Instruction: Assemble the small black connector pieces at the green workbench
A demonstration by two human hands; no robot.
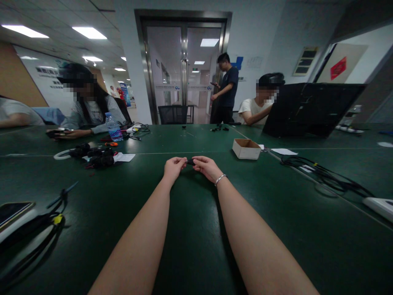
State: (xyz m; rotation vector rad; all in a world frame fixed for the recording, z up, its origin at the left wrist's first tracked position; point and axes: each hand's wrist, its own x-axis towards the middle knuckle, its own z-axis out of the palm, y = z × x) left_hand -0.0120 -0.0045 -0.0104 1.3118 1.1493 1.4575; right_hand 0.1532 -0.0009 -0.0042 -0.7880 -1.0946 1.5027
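On my feed I have a small black piece (190, 162) pinched between my two hands, over the middle of the green worktop (193, 233). The fingers of my right hand (207, 167) grip one end; those of my left hand (174, 169) close narrowly on the other. Its exact shape is too small to read. An open box (246, 150) stands to the right, black cables (330, 176) farther over, a bottle (114, 128) off left.
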